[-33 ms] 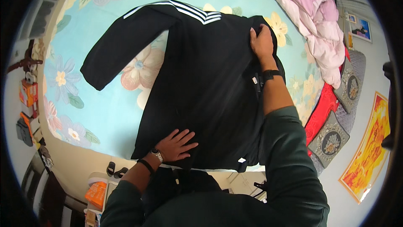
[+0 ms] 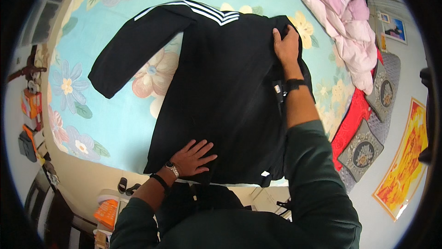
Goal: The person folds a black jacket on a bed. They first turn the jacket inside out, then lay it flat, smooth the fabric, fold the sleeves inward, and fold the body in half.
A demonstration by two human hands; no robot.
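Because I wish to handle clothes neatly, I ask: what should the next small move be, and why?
Probably the left hand should reach for the striped sleeve and lay it inward over the black top: this sleeve sticks out across the flowered sheet, while the left hand only lies flat near the hem and the right hand is at the top's upper right.

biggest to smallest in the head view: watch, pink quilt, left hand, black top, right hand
1. Black top
2. Pink quilt
3. Left hand and right hand, too alike to rank
4. Watch
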